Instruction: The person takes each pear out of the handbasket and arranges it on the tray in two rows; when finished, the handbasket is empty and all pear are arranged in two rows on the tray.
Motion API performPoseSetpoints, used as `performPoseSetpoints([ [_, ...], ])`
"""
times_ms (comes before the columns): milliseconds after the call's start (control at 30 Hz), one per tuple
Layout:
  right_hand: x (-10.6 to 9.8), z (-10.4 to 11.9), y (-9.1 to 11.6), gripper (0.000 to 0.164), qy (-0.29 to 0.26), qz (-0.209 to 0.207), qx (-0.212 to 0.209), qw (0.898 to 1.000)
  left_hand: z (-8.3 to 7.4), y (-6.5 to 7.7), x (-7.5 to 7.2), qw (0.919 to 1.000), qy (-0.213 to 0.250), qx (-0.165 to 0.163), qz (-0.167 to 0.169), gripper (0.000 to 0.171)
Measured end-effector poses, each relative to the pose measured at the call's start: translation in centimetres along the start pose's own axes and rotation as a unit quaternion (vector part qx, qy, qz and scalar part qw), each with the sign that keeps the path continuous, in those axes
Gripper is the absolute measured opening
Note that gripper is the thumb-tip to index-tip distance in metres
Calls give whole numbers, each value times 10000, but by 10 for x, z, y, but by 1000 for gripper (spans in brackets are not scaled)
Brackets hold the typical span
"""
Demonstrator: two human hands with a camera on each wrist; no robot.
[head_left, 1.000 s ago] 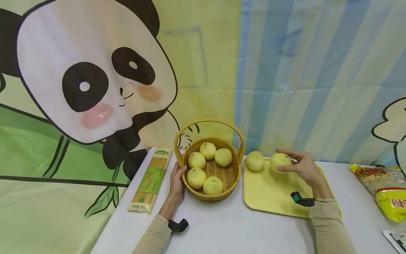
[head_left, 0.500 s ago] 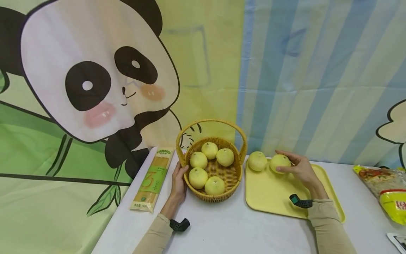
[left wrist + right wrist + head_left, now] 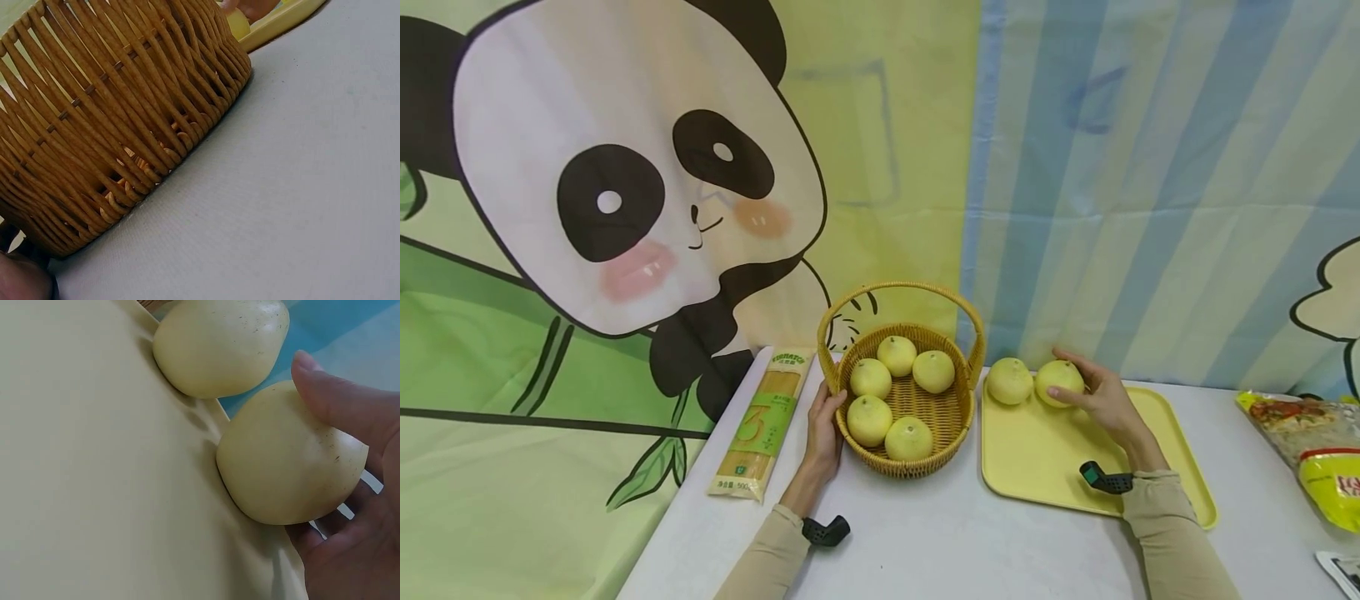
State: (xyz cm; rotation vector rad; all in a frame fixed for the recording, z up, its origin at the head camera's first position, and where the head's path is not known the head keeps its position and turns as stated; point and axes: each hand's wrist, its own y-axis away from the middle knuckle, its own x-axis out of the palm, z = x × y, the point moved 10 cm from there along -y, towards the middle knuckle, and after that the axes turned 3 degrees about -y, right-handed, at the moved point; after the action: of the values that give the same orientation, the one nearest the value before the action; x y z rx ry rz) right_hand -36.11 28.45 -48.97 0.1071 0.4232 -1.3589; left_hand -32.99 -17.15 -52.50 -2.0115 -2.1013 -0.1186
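Observation:
My left hand holds the wicker basket at its left side, the thumb by the rim and the other fingers mostly hidden. Several round pale-yellow fruits lie inside the basket. On the yellow tray, near its back left edge, two more such fruits sit side by side. My right hand is around the right one of these, the fruit. Its thumb lies straight along the fruit and the other fingers reach loosely behind, with gaps showing between them. Left of it is the other fruit.
A packet of dry noodles lies left of the basket. Right of the tray are a yellow-and-clear food bag and part of a white packet. A printed curtain hangs behind the white table.
My right hand has brought its fruit left and down beside the other on the tray, and its grasp has loosened. The left hand stays at the basket. The view has shifted slightly.

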Motion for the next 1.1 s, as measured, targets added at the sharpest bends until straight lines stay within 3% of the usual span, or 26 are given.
performPoseSetpoints([
  [300,-7,21,6,80,54,-229,-58,9997,-1,0,0,10000,-33,5,17,56],
  [400,-14,43,10,75,83,-547,-344,9979,-2,0,0,10000,-42,25,22,55],
  [600,-14,96,16,55,-460,-890,-1190,9878,-2,1,0,10000,-43,16,-20,54],
  [700,-5,124,18,48,-690,-717,-1605,9820,-1,1,0,10000,-26,-9,-36,54],
  [833,21,156,23,46,-911,-153,-1935,9768,-2,2,1,10000,-17,-10,-20,54],
  [967,63,178,25,53,-711,599,-1858,9782,-2,2,1,10000,-38,10,1,54],
  [1100,104,185,20,63,-273,1104,-1562,9812,-1,1,0,10000,-70,1,-13,54],
])
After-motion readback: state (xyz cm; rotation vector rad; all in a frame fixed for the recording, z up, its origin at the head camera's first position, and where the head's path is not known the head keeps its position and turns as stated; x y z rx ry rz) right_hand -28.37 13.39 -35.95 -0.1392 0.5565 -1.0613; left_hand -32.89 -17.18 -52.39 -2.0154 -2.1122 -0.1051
